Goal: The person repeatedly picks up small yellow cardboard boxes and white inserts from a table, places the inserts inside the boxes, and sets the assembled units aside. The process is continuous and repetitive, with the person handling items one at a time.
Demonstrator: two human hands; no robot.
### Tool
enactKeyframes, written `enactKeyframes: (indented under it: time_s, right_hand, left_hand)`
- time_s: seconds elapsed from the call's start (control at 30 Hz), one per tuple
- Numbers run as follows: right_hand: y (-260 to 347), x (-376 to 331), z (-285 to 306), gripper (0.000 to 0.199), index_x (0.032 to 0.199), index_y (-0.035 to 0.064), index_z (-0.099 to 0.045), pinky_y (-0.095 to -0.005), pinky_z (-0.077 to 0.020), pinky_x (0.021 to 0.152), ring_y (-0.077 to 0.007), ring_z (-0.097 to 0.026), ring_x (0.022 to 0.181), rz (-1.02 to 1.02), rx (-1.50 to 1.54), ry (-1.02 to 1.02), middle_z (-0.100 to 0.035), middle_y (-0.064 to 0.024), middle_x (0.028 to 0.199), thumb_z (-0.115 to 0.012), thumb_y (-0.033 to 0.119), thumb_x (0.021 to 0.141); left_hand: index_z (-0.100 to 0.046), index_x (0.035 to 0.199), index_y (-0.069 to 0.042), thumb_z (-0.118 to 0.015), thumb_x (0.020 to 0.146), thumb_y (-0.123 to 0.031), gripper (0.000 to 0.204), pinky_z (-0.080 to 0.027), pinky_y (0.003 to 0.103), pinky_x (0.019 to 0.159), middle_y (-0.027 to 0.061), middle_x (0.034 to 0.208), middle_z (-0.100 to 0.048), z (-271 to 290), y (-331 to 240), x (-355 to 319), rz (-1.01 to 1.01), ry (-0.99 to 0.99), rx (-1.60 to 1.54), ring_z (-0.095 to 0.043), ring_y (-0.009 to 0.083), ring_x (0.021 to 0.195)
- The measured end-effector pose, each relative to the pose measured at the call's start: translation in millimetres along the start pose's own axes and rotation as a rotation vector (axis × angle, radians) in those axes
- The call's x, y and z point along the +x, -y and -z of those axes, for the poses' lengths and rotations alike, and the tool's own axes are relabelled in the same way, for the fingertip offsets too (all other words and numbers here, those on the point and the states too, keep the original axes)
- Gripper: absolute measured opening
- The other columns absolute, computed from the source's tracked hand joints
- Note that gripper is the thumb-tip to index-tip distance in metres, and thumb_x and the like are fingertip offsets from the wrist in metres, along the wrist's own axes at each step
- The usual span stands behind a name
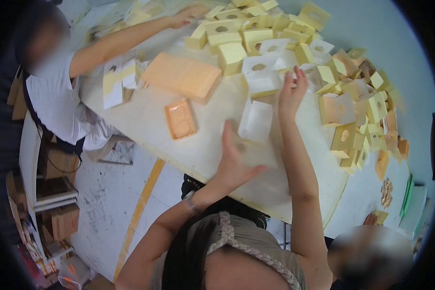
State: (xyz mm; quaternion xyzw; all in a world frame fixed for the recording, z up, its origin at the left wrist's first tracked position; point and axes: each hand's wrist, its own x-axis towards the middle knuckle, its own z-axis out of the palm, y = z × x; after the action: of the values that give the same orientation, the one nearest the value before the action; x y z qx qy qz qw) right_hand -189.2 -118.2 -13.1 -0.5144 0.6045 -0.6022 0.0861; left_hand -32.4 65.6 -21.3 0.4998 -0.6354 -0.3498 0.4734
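My left hand (231, 163) hovers over the near edge of the table, fingers and thumb spread, with nothing in it. It is slightly blurred. Beyond its fingertips lies an open folding carton (256, 120), its white inner side facing up. My right hand (294, 94) reaches farther out beside the white flaps of that carton and the other cartons, fingers stretched and apart. Whether its fingertips touch a flap I cannot tell. Left of my hands sits a small orange tray (180, 119) with rounded hollows. Behind it lies a large orange stack (182, 76) of flat pieces.
Pale yellow cartons (234, 55) with round cut-outs pile up along the table's far side, and more cartons (345, 108) heap at the right. A co-worker's arm (125, 44) reaches in from the left. Another person (369, 256) sits at lower right. Shelves (55, 203) stand at left.
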Motion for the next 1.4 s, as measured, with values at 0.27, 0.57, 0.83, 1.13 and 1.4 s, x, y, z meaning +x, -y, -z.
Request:
enactKeyframes:
  time_s: [0.27, 0.57, 0.83, 1.13, 1.4]
  right_hand:
    - [167.9, -112.2, 10.3, 0.019, 0.092, 0.0081, -0.066, -0.0329, -0.0475, 0.085, -0.0219, -0.059, 0.092, 0.807, 0.098, 0.880, -0.066, -0.0054, 0.089, -0.064, 0.007, 0.072]
    - [111.7, -117.0, -37.5, 0.008, 0.072, 0.0096, -0.068, -0.0350, -0.0494, 0.069, -0.0229, -0.061, 0.080, 0.882, -0.329, 0.938, -0.065, -0.0041, 0.069, -0.070, 0.016, 0.068]
    - [125.9, -26.3, 40.1, 0.023, 0.073, 0.0033, -0.065, -0.0396, -0.0492, 0.061, -0.0294, -0.062, 0.067, 0.391, -0.293, 1.111, -0.064, -0.0121, 0.068, -0.073, 0.025, 0.071]
    - [100.1, 48.4, 122.5, 0.024, 0.071, 0.0023, -0.060, -0.0322, -0.0438, 0.055, -0.0151, -0.055, 0.058, 0.022, -0.606, 1.120, -0.059, -0.0057, 0.061, -0.067, 0.024, 0.078]
    - [43.2, 21.9, 120.5, 0.043, 0.108, 0.0057, -0.068, -0.0330, -0.0523, 0.075, -0.0258, -0.066, 0.094, -0.009, -0.761, 1.720, -0.070, -0.0106, 0.101, -0.078, 0.029, 0.073]
  left_hand:
    - [-0.023, 0.145, 0.007, -0.079, 0.071, -0.019, 0.097, -0.046, 0.040, 0.097, 0.0189, 0.129, -0.054, -36.2, 10.9, 39.7, 0.028, 0.020, 0.196, -0.057, 0.0337, 0.114]
    - [-0.037, 0.138, 0.004, -0.076, 0.077, -0.025, 0.078, -0.042, 0.040, 0.101, 0.0214, 0.128, -0.053, -8.8, 6.7, 26.1, 0.092, 0.275, 0.084, -0.052, 0.0333, 0.119]
    - [-0.048, 0.126, -0.004, -0.070, 0.068, -0.005, 0.061, -0.046, 0.043, 0.096, 0.0205, 0.119, -0.056, 63.0, -3.2, 19.4, -0.173, 0.573, 0.361, -0.053, 0.0397, 0.113]
    - [-0.047, 0.118, 0.001, -0.068, 0.070, -0.002, 0.053, -0.046, 0.042, 0.093, 0.0219, 0.109, -0.056, 84.1, 20.5, 34.1, 0.153, 0.223, 0.341, -0.054, 0.0390, 0.104]
    - [-0.042, 0.128, 0.004, -0.067, 0.071, -0.002, 0.063, -0.041, 0.047, 0.099, 0.0223, 0.119, -0.053, 52.3, 13.3, 41.3, -0.008, 0.340, 0.429, -0.048, 0.0435, 0.112]
